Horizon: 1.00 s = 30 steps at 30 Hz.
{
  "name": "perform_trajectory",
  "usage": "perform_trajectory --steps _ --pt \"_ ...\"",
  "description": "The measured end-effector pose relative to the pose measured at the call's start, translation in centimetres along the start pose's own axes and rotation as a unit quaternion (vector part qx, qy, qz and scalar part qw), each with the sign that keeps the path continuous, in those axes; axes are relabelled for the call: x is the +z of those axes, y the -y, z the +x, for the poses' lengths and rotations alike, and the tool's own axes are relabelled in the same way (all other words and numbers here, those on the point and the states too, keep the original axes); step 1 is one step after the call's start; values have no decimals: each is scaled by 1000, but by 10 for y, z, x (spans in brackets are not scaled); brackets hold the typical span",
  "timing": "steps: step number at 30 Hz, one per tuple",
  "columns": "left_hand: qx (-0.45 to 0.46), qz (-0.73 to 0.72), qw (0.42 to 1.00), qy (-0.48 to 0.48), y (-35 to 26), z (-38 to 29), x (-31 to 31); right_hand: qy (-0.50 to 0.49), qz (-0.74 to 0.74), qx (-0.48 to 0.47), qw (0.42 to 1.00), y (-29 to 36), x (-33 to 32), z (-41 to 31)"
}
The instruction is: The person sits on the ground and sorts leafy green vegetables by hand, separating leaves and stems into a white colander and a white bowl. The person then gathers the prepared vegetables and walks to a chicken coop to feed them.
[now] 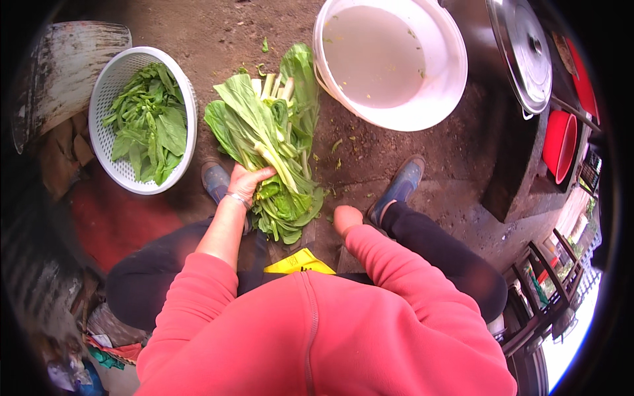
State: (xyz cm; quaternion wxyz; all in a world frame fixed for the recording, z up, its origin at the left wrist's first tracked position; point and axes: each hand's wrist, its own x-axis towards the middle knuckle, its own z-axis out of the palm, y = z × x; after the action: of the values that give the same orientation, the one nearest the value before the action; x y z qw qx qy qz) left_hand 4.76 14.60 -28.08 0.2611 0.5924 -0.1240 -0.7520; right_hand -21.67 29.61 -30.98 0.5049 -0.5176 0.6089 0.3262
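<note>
My left hand (250,183) grips the near left side of a bundle of leafy greens (277,158), its thumb lying over the pale stalks. The bundle is between my feet, with broad leaves and cut white stalk ends at its far side. To the right of the leaves, apart from them, my right hand (346,220) is low and curled. Its fingers are mostly hidden, so whether it holds anything is unclear. On the left, a white perforated plastic basket (190,119) contains loose green leaves (148,123).
A white plastic bucket (396,119) of cloudy water stands ahead to the right. Beyond it a metal pot lid (525,49) and a red basin (559,146) rest by a dark ledge (500,193). Leaf scraps dot the earthen floor (356,163). A worn container (74,69) lies far left.
</note>
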Motion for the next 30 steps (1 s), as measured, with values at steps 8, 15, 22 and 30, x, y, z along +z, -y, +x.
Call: perform_trajectory --steps 8,15,22,30 --pt "24 -13 1000 1 1 0 2 -221 225 -3 949 -16 -62 16" --pt "-10 5 1000 15 2 0 -4 -297 215 -123 922 42 -143 53" --pt "-40 -58 997 19 11 2 -14 -74 469 -247 845 96 -134 61" --pt "-103 -71 992 -28 8 2 -10 314 662 -174 658 70 -186 49"
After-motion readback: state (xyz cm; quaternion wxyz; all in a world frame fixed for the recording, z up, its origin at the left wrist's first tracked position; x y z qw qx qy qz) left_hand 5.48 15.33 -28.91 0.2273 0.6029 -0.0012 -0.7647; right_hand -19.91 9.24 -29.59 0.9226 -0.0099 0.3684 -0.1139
